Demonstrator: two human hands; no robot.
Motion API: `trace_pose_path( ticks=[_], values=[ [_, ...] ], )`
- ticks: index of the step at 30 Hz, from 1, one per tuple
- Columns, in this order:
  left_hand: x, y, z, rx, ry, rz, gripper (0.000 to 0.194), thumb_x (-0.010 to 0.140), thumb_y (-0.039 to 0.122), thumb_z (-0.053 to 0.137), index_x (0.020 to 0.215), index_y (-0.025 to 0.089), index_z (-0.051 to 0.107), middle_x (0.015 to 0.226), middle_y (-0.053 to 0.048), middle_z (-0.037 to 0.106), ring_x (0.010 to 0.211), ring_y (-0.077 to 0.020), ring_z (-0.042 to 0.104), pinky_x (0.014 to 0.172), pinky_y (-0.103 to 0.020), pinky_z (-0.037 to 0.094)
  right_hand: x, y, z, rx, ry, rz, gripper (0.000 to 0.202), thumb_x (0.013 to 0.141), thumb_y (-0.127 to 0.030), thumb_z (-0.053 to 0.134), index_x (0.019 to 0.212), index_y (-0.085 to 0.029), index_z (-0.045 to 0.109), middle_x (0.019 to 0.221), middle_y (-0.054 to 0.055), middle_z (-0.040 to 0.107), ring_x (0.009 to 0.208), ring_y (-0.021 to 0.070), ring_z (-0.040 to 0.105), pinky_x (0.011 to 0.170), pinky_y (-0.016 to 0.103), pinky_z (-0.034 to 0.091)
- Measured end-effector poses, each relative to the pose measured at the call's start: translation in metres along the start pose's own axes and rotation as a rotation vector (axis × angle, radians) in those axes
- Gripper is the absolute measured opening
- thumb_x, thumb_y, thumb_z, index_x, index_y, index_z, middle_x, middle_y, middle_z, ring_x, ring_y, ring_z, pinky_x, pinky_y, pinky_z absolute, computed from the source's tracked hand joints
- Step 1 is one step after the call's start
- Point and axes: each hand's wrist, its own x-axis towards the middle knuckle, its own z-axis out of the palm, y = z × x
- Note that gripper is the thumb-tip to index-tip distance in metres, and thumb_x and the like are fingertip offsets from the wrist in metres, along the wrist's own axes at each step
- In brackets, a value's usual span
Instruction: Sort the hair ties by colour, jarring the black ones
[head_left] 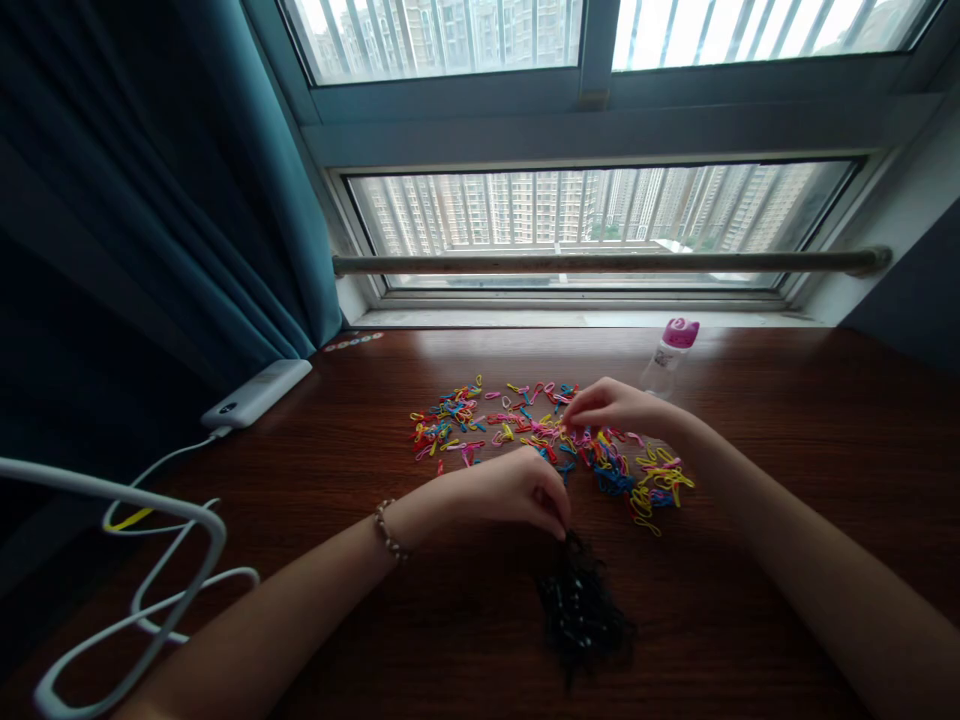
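Note:
My left hand (pixel 529 492) is closed in a pinch at the top of a heap of small black elastic bands (pixel 585 610), its fingertips touching the dark strands. My right hand (pixel 611 405) reaches over the spread of small coloured elastic bands (pixel 450 420). Its fingers are pressed together among them, and whatever lies between the tips is hidden. Pink, red, blue and yellow loops are scattered beneath and around both hands. A denser clump of yellow and blue bands (pixel 660 485) lies under the right wrist.
A clear bottle with a pink cap (pixel 681 333) stands behind my right wrist. At the left, a white power strip (pixel 259 393) and looping white cable (pixel 214 530) lie on the brown wooden table (pixel 420 640). A blue curtain (pixel 247 200) hangs beside the window and its rail (pixel 600 264).

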Motion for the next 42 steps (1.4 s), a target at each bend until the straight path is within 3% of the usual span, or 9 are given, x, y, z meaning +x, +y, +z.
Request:
trace_pose_path(
  ticks=[3, 7, 11, 16, 24, 28, 32, 37, 42],
  values=[
    [0.003, 0.009, 0.01, 0.018, -0.08, 0.084, 0.009, 0.073, 0.023, 0.065, 0.076, 0.016, 0.069, 0.071, -0.002, 0.063, 0.066, -0.009, 0.057, 0.062, -0.015, 0.042, 0.012, 0.019, 0.013, -0.349, 0.446, -0.057, 0.021, 0.078, -0.012, 0.05, 0.086, -0.014, 0.069, 0.086, 0.008, 0.068, 0.083, 0.0193, 0.061, 0.078, 0.031, 0.047],
    [0.002, 0.012, 0.008, 0.072, 0.001, 0.104, 0.018, 0.069, 0.033, 0.067, 0.074, 0.015, 0.069, 0.066, -0.002, 0.059, 0.059, -0.008, 0.052, 0.053, -0.016, 0.038, 0.02, 0.036, 0.026, -0.574, 0.52, -0.143, 0.037, 0.074, -0.002, 0.044, 0.101, -0.016, 0.065, 0.103, 0.01, 0.064, 0.104, 0.0241, 0.053, 0.089, 0.037, 0.042],
    [0.001, -0.004, -0.006, 0.228, 0.318, 0.013, 0.025, 0.08, 0.036, 0.055, 0.076, 0.014, 0.066, 0.067, -0.002, 0.06, 0.06, -0.0093, 0.052, 0.057, -0.019, 0.04, 0.022, 0.039, 0.026, -0.418, 0.562, -0.258, 0.05, 0.074, 0.001, 0.04, 0.118, -0.019, 0.052, 0.112, 0.007, 0.06, 0.111, 0.0198, 0.049, 0.093, 0.036, 0.041],
    [0.0, -0.041, -0.016, 0.607, 0.7, -0.145, 0.025, 0.088, 0.03, 0.043, 0.091, 0.016, 0.063, 0.088, -0.006, 0.064, 0.088, -0.0179, 0.055, 0.082, -0.032, 0.042, 0.021, 0.043, 0.02, -0.388, 0.73, -0.17, 0.039, 0.077, -0.003, 0.041, 0.108, -0.018, 0.058, 0.093, 0.006, 0.067, 0.086, 0.0178, 0.061, 0.08, 0.033, 0.047],
    [-0.003, -0.062, -0.015, 0.827, 0.467, -0.26, 0.047, 0.089, 0.044, 0.033, 0.134, 0.033, 0.027, 0.141, 0.001, 0.032, 0.133, -0.0268, 0.015, 0.104, -0.058, 0.005, 0.021, 0.04, 0.026, -0.649, 0.449, -0.34, 0.035, 0.07, -0.001, 0.047, 0.089, -0.02, 0.069, 0.094, 0.006, 0.068, 0.1, 0.0227, 0.054, 0.093, 0.043, 0.038],
    [-0.003, -0.064, -0.016, 0.776, 0.399, -0.329, 0.051, 0.088, 0.051, 0.027, 0.135, 0.033, 0.023, 0.141, 0.001, 0.033, 0.133, -0.0271, 0.015, 0.104, -0.058, 0.003, 0.022, 0.037, 0.024, -0.433, 0.564, -0.309, 0.035, 0.071, -0.003, 0.044, 0.087, -0.02, 0.07, 0.094, 0.005, 0.068, 0.091, 0.0186, 0.06, 0.083, 0.032, 0.047],
    [-0.003, -0.066, -0.015, 0.785, 0.528, -0.342, 0.047, 0.088, 0.049, 0.029, 0.127, 0.025, 0.039, 0.133, -0.005, 0.044, 0.129, -0.0254, 0.025, 0.105, -0.054, 0.01, 0.018, 0.03, 0.014, -0.082, 0.719, -0.075, 0.017, 0.071, -0.017, 0.056, 0.082, -0.017, 0.07, 0.082, 0.006, 0.069, 0.078, 0.0188, 0.064, 0.074, 0.03, 0.05],
    [-0.003, -0.067, -0.014, 0.841, 0.676, -0.333, 0.036, 0.087, 0.041, 0.038, 0.107, 0.016, 0.056, 0.11, -0.009, 0.057, 0.116, -0.0242, 0.039, 0.102, -0.051, 0.02, 0.005, 0.005, 0.009, 0.371, 0.438, 0.117, 0.016, 0.061, -0.024, 0.071, 0.073, -0.013, 0.067, 0.066, 0.004, 0.067, 0.063, 0.0151, 0.063, 0.062, 0.026, 0.052],
    [-0.004, -0.066, -0.015, 0.885, 0.788, -0.316, 0.028, 0.087, 0.033, 0.04, 0.088, 0.015, 0.061, 0.098, -0.009, 0.058, 0.105, -0.0231, 0.045, 0.096, -0.048, 0.03, -0.004, -0.024, 0.021, 0.371, -0.36, 0.098, 0.025, 0.063, -0.026, 0.072, 0.084, -0.014, 0.068, 0.071, 0.003, 0.068, 0.067, 0.0135, 0.064, 0.065, 0.024, 0.052]
  ],
)
